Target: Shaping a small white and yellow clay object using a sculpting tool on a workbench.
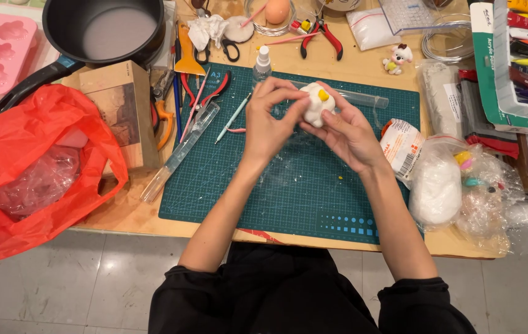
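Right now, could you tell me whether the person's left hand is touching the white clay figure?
Touching. The head view shows the left hand fingertips pressed against the white clay figure, with the right hand cupping it from the other side.

Wooden table (122, 213) fills upper frame, w/ green cutting mat (313, 185) at its front edge. Below: pale grey tiled floor (91, 291), glossy, soft reflections. Light even, indoor; no walls or windows visible.

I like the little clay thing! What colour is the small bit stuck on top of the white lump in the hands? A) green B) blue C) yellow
C: the white clay lump, held between the left hand and right hand, carries a small yellow bit on top.
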